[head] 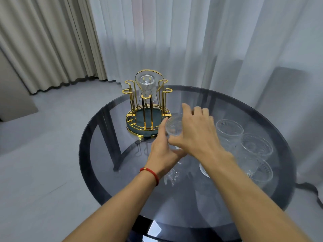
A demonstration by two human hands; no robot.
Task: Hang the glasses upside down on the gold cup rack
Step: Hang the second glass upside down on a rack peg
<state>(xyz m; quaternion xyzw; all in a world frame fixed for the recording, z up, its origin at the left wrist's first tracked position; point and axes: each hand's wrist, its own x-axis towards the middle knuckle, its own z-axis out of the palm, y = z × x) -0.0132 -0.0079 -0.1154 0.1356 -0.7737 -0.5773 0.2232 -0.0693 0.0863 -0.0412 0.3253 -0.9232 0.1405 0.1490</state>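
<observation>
The gold cup rack (146,109) stands on a dark green round base at the far left of the glass table. One ribbed clear glass (147,87) hangs upside down on a rear peg. Just in front of the rack's right side, both hands hold a clear patterned glass (173,125) tilted on its side above the table. My left hand (161,152) grips it from below and the left. My right hand (197,131) covers it from the right, fingers spread over the top. Several more glasses (229,130) stand upright at the right.
The round smoked-glass table (104,133) has a dark rim, and its legs show through the top. Pale curtains (192,41) hang close behind the table and along its right. Grey floor lies to the left.
</observation>
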